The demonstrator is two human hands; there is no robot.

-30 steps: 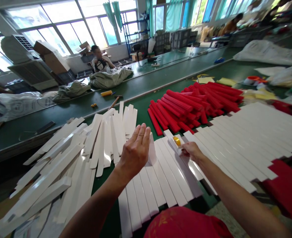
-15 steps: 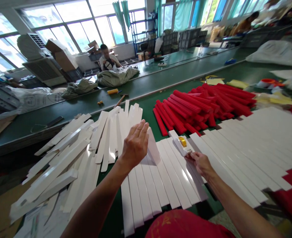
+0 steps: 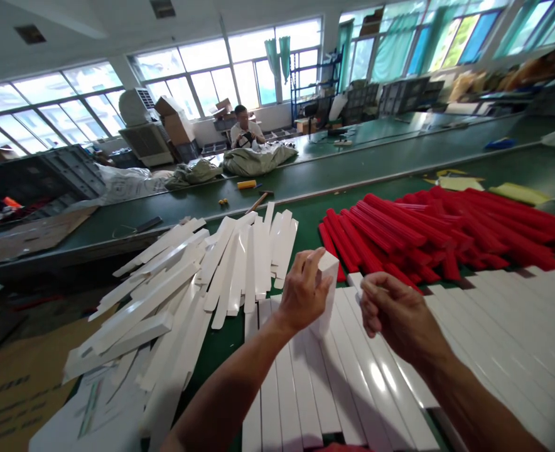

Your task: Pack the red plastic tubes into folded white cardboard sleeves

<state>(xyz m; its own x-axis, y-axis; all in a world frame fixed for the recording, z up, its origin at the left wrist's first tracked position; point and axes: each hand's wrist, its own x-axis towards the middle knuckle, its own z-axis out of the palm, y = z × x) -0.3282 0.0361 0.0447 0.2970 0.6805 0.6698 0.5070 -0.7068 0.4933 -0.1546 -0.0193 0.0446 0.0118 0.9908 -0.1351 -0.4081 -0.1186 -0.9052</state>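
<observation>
My left hand [image 3: 304,290] is closed around a narrow white carton [image 3: 324,321], which it holds tilted up above a row of flat white cartons [image 3: 301,402]. Just to the right, my right hand [image 3: 397,314] is raised with thumb and fingers pinched together. A small pale bit shows at its fingertips, too little to name. No tape dispenser can be made out now; the right hand and forearm cover part of the row.
Left of the row lies a loose heap of white folded cartons [image 3: 164,295]. Behind the hands is a pile of red ribbed sticks [image 3: 400,232]. More white cartons [image 3: 517,326] lie at right. A hammer [image 3: 260,201] rests farther back, and a person [image 3: 248,129] sits across the table.
The view has swung left and up. My left hand has lifted the carton upright; my right hand no longer shows the white tape dispenser and has come up closer to the left.
</observation>
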